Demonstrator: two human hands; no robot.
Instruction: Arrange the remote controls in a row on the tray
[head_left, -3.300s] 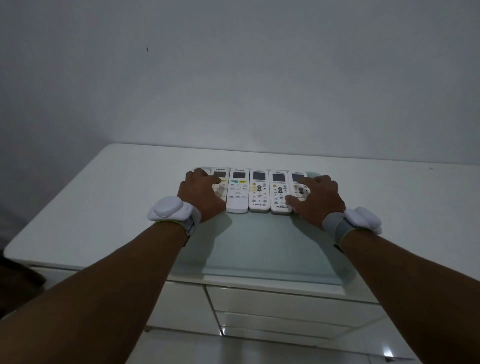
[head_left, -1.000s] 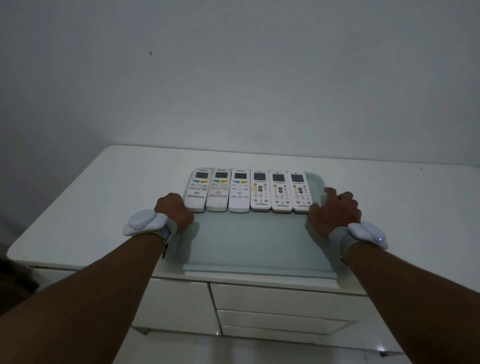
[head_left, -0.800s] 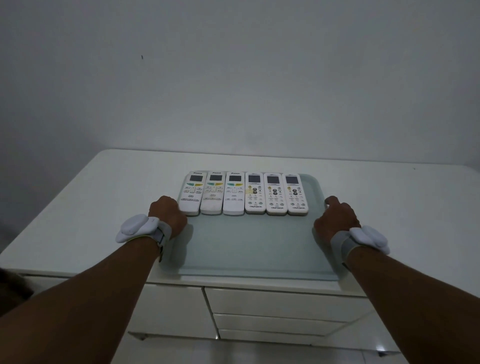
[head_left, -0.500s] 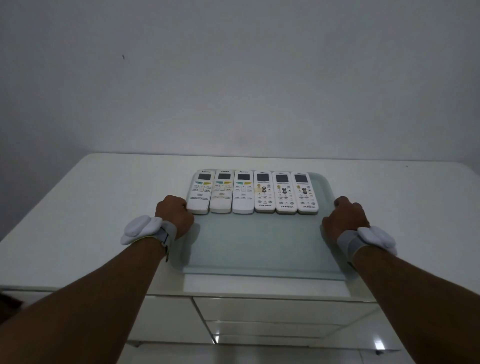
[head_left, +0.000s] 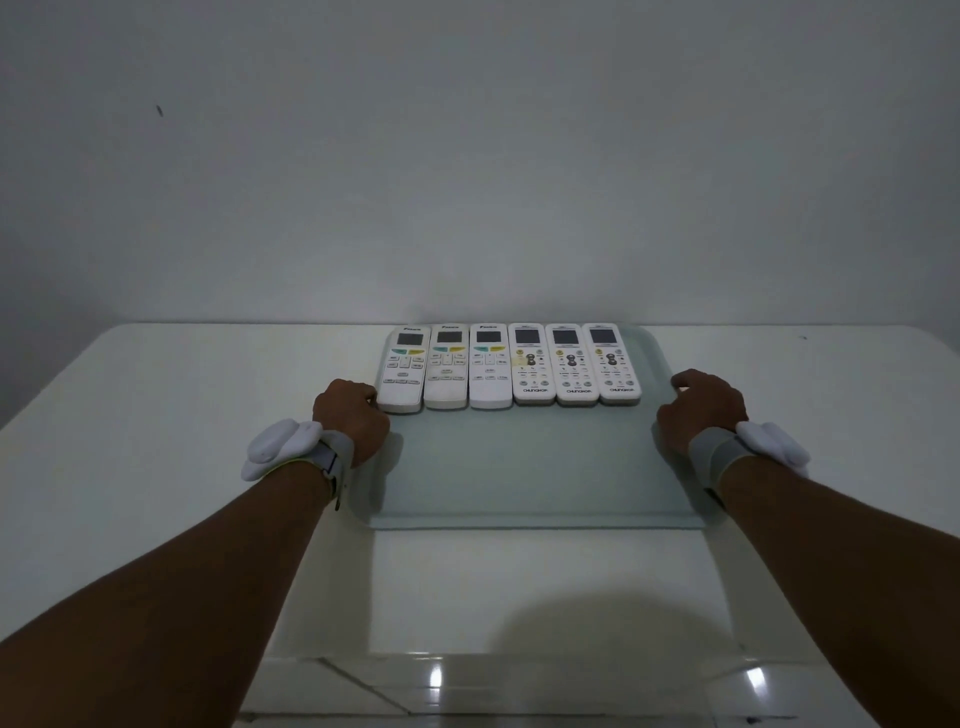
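Note:
Several white remote controls (head_left: 511, 366) lie side by side in one straight row along the far edge of a pale green tray (head_left: 519, 467), screens pointing to the wall. My left hand (head_left: 350, 418) curls over the tray's left rim, just beside the leftmost remote (head_left: 402, 371). At the opposite side, my right hand (head_left: 701, 410) grips the right rim, a little apart from the rightmost remote (head_left: 613, 364). Both wrists carry white strapped devices.
The tray rests on a white glossy cabinet top (head_left: 182, 426) against a plain grey wall (head_left: 467, 182). The cabinet's front edge (head_left: 519, 657) runs well below the tray, with shiny floor beneath it.
My hands left the remotes and took the tray's side rims. The tray with its row now sits farther back from the cabinet's front edge.

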